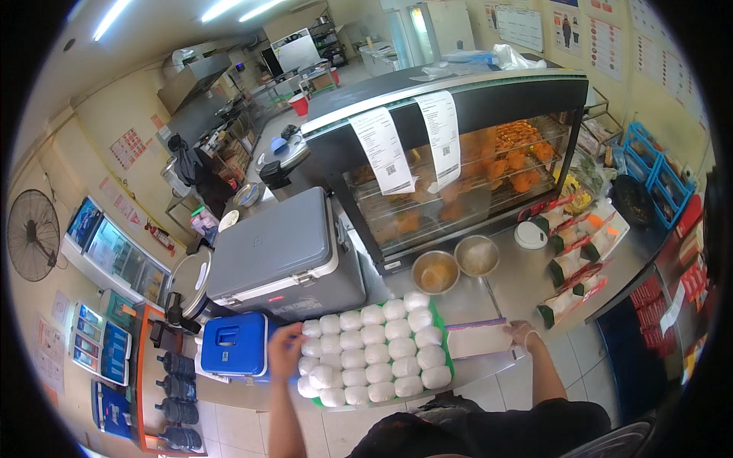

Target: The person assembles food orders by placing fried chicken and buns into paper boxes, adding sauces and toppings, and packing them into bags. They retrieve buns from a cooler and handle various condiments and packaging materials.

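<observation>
A green tray (452,365) full of rows of white rounded balls (376,353) lies before me at the counter's front edge. They look like wrapped portions, but I cannot make out what is inside. My left hand (284,349) is at the tray's left side, its fingers bent against the balls there; whether they grip one is hidden. To the right of the tray, my right hand (522,334) is closed on the far right end of a long flat white packet (479,340) with a purplish edge.
Two metal bowls (436,272) stand behind the tray, below a glass display warmer (458,168) of browned food. A grey cooler (275,252) and a blue cooler box (235,345) are at the left. Wrapped food packs (569,263) and a white-lidded tub (531,236) sit on the right counter.
</observation>
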`<state>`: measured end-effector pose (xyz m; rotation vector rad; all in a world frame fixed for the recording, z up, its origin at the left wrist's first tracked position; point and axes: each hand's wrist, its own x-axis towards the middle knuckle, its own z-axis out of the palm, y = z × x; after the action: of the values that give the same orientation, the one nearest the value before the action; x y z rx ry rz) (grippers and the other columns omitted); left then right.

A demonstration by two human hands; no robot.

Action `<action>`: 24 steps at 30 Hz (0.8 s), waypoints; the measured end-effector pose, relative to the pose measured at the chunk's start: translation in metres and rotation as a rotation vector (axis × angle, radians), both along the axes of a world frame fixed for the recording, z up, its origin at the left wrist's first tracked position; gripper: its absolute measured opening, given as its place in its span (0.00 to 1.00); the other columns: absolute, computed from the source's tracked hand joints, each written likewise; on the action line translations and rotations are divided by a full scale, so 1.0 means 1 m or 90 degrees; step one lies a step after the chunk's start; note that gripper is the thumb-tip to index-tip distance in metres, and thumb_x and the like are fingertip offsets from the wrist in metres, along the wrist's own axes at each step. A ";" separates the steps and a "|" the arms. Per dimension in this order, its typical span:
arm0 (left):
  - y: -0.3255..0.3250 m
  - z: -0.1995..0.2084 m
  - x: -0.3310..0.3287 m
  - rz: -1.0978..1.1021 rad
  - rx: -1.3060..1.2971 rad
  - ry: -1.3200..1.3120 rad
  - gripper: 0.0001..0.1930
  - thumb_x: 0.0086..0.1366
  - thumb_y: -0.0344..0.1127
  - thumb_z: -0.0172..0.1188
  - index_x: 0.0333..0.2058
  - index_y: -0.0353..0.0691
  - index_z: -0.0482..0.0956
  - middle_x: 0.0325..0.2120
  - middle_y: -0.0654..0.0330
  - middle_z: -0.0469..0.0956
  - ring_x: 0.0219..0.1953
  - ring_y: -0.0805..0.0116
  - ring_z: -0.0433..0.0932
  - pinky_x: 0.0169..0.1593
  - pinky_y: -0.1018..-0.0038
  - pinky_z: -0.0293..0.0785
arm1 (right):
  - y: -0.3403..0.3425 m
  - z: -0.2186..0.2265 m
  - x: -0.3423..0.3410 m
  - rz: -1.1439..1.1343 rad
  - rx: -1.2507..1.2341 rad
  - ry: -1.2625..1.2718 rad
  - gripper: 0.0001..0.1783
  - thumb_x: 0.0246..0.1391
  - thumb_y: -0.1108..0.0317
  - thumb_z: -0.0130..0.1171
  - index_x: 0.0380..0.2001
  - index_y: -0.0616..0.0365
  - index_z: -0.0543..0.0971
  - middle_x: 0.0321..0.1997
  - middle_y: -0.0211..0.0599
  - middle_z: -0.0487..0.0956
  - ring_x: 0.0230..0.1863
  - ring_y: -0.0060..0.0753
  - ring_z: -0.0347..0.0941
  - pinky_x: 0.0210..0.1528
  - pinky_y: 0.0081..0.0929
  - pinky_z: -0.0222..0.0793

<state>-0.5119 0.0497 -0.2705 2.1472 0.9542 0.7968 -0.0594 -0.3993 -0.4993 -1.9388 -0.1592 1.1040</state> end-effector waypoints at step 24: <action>0.309 0.029 -0.091 -0.112 0.465 0.195 0.39 0.41 0.47 0.81 0.53 0.37 0.80 0.53 0.50 0.80 0.57 0.43 0.77 0.61 0.54 0.72 | 0.027 0.117 -0.116 0.153 -0.336 -0.257 0.34 0.62 0.45 0.61 0.62 0.60 0.77 0.70 0.51 0.73 0.71 0.52 0.69 0.72 0.40 0.64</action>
<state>-0.6026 0.3583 -0.2416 3.0049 0.6518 0.8233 -0.1756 -0.3722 -0.3819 -2.6651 -0.3558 0.9524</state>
